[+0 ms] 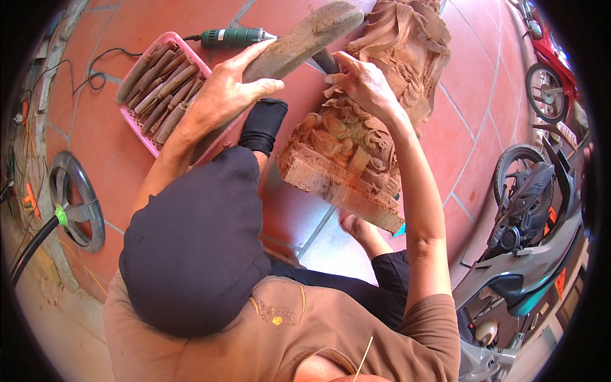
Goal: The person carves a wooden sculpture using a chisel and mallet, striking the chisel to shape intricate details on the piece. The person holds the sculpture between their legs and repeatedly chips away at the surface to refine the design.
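Carving [350, 143] laid on the floor [474, 83]

In the head view, we see the carving lying with its flat base toward the body and its far end reaching the upper edge of view. We judge that it is turned this way for easy reach; the left foot [264, 121], in black, is just beside it, perhaps as a stop.

The left hand [232, 89] grips one end of a thick wooden bar [309, 39], thumb apart from the fingers; we suppose the long free end lends weight. The right hand [363, 83] is closed on a dark round shaft [326, 62] above the carving, probably to guide it. We cannot tell whether bar and shaft touch.

Near the left forearm stands a pink basket [195, 53], its wooden tools [162, 89] lying side by side within the rim, likely for quick picking. By the basket's upper right corner lies a green power tool [232, 37].
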Tool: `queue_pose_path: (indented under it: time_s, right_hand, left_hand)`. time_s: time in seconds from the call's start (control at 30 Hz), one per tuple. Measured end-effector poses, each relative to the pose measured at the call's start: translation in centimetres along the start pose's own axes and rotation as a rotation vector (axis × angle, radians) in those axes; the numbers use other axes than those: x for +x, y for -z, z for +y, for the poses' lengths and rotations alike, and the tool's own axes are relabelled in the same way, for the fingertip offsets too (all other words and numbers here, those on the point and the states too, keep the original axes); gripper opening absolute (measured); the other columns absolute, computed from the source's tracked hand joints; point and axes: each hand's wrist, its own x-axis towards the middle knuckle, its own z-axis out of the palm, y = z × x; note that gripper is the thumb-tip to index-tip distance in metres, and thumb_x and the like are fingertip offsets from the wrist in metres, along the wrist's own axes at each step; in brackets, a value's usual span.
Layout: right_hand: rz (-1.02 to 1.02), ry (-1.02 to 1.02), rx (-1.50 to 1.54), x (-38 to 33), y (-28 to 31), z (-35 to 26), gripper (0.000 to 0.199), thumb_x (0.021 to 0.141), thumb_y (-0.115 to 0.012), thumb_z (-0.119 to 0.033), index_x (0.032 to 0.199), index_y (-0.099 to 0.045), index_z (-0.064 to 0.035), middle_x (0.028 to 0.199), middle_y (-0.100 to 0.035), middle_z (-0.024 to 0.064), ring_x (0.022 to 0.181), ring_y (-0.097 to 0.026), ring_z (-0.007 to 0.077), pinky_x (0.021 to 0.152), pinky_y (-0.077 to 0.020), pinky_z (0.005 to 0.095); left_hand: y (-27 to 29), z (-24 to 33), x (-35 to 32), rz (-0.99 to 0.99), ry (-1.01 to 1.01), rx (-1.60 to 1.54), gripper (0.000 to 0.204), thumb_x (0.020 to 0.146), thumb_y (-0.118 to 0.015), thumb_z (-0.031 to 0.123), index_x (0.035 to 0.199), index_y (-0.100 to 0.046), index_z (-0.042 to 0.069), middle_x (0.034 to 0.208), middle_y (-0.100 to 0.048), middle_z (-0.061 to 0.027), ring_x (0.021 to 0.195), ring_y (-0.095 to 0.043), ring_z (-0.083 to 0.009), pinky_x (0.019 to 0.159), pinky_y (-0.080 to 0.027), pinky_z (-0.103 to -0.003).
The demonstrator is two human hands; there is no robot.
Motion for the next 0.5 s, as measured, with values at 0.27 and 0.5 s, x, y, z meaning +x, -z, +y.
queue_pose_path:
  time_s: [0.27, 0.5]
  right_hand:
    - [0.038, -0.114, 0.645, -0.8, 1.0, 1.5, 0.038, 0.094, -0.070, -0.024, 0.128, -0.059, -0.0101, 0.102, -0.070, 0.0033, 0.086, -0.064, 0.0102, 0.077, -0.0523, 0.0275]
    - [-0.031, 0.084, 0.204, 0.7, -1.0, 2.2, 0.036, 0.092, -0.069, -0.026, 0.119, -0.056, -0.0059, 0.088, -0.065, 0.0154, 0.081, -0.066, 0.0309, 0.074, -0.0508, 0.0408]
  left_hand:
    - [0.6, 0.4, -0.1, 0.092, 0.012, -0.076, 0.066, 0.086, -0.071, 0.018, 0.143, -0.047, -0.001, 0.134, -0.059, -0.0125, 0.126, -0.053, -0.0195, 0.109, -0.037, -0.032]
    - [-0.2, 1.3, -0.4, 0.094, -0.041, -0.131, 0.067, 0.086, -0.072, 0.017, 0.144, -0.046, -0.002, 0.135, -0.059, -0.0144, 0.128, -0.053, -0.0217, 0.111, -0.036, -0.034]
